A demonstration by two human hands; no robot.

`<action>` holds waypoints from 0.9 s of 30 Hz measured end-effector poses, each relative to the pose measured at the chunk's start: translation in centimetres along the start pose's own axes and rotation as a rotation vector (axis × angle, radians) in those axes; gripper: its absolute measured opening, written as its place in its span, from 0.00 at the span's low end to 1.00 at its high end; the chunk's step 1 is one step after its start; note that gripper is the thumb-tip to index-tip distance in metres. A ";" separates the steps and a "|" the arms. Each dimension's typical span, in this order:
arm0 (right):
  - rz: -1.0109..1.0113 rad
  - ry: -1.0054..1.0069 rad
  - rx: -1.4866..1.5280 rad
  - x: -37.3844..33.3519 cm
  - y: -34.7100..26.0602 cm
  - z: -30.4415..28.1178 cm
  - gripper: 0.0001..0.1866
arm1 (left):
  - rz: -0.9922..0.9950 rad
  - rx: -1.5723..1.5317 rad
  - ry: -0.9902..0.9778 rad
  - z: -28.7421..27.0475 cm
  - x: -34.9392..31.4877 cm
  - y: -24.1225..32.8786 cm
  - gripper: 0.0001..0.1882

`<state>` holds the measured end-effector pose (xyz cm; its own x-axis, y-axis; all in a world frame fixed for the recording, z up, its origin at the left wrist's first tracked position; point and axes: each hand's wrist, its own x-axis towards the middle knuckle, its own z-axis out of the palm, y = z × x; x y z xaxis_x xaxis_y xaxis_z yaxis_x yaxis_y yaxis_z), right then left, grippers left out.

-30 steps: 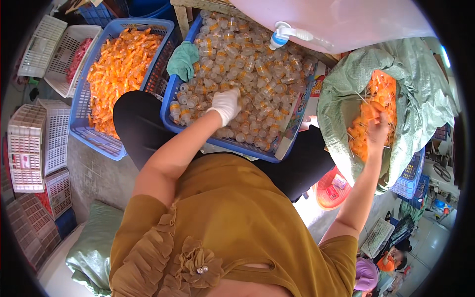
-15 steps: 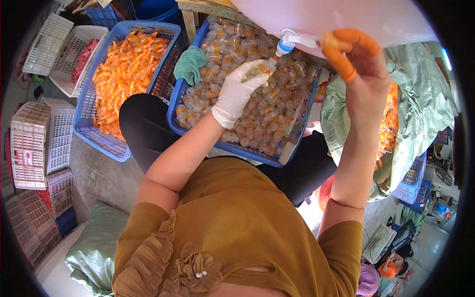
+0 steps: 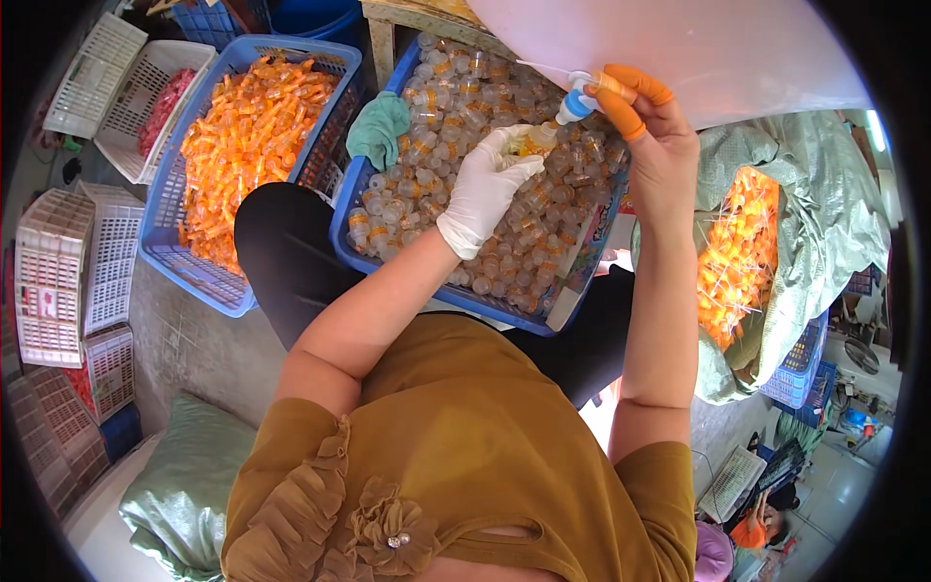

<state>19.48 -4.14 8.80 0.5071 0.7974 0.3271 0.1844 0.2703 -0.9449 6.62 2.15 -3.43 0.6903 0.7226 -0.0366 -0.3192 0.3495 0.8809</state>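
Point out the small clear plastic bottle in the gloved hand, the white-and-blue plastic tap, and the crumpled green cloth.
Small clear plastic bottle point(image 3: 538, 142): head view, on its yellowish body.
White-and-blue plastic tap point(image 3: 579, 104): head view, on its blue band.
Crumpled green cloth point(image 3: 377, 130): head view, mid-folds.

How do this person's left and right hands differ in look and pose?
The left hand wears a white glove; the right hand is bare except for orange finger covers.
The left hand holds a small bottle at the lower end of the tap, while the right hand has its fingertips up beside the tap's upper part.
Both are close to the tap.
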 end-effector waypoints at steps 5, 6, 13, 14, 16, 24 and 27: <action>0.019 0.007 0.097 -0.1 0.5 -0.2 0.15 | 0.024 0.021 0.007 -0.2 0.3 -0.5 0.20; 0.017 0.001 0.109 -0.1 0.5 -0.2 0.15 | 0.029 0.021 0.009 -0.2 0.4 -0.5 0.20; 0.008 -0.016 0.071 -0.2 -0.5 -0.1 0.17 | 0.062 0.080 0.020 0.2 0.6 -0.1 0.21; -0.034 -0.008 0.048 -0.3 -1.0 0.0 0.17 | 0.061 0.099 0.024 0.3 0.6 0.1 0.22; -0.117 0.004 0.000 -0.7 -2.1 0.2 0.17 | 0.031 0.090 0.029 0.5 0.6 0.5 0.21; -0.293 -0.277 -0.891 -4.8 -1.1 -4.0 0.18 | -0.161 0.309 -0.047 -1.9 -1.1 1.7 0.14; -0.231 -0.222 -0.880 -5.7 -1.3 -5.7 0.18 | -0.330 0.042 -0.262 -2.7 -2.4 3.4 0.16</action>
<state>21.21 -12.10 8.20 0.2230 0.8842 0.4104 0.8775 0.0013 -0.4796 2.16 3.21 -1.61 0.8946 0.3978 -0.2034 -0.0304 0.5084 0.8606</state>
